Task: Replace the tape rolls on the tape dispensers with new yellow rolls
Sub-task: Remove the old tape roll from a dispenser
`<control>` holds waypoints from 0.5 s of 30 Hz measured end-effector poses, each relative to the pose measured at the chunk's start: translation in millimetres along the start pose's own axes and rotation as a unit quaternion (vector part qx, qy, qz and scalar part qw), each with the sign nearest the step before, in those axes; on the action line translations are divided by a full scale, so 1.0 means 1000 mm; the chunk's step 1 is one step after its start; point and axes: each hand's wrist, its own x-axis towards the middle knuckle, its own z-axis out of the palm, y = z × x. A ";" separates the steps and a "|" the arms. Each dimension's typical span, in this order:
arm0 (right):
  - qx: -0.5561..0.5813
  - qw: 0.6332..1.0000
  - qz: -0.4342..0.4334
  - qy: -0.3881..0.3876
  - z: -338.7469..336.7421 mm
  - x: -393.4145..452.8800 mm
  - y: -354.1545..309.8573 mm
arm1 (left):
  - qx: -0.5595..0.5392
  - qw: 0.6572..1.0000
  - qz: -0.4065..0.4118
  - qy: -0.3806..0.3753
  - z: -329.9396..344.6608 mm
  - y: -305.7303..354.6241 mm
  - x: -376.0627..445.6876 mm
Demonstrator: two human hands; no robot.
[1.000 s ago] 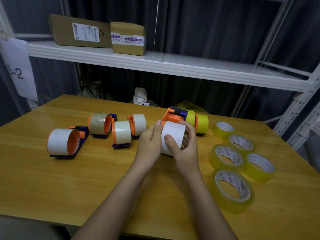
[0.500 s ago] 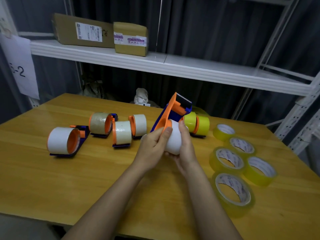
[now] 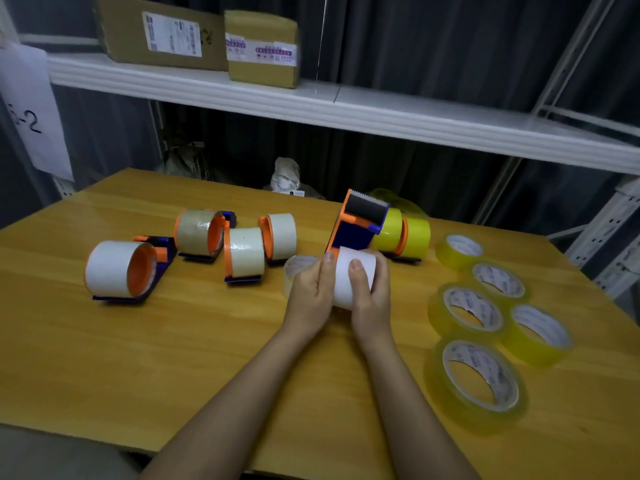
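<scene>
While both hands [image 3: 341, 294] hold white roll [image 3: 353, 271], dispenser [image 3: 356, 223] tilts up

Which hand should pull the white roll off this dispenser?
Probably the right hand: its thumb and fingers wrap the white roll, while the left hand holds the side nearer the dispenser and can brace it.

Head view, downward over table [image 3: 104, 358]

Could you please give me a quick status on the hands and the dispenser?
Both hands grip the white roll on the raised dispenser. Old roll not off. Nothing blocking.
</scene>
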 end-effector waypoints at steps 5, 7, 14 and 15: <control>-0.056 0.996 -0.067 0.003 -0.004 -0.001 0.007 | -0.012 0.998 -0.028 0.046 -0.007 -0.004 0.001; -0.060 0.995 -0.074 0.008 -0.004 0.002 0.008 | -0.016 0.998 -0.016 0.053 -0.007 0.002 0.002; 0.002 0.997 -0.071 0.010 -0.002 0.003 0.001 | -0.026 0.998 0.000 0.065 -0.007 0.006 0.003; 0.013 0.998 -0.061 0.012 -0.001 0.003 0.001 | -0.028 0.997 -0.005 0.068 -0.008 0.006 0.003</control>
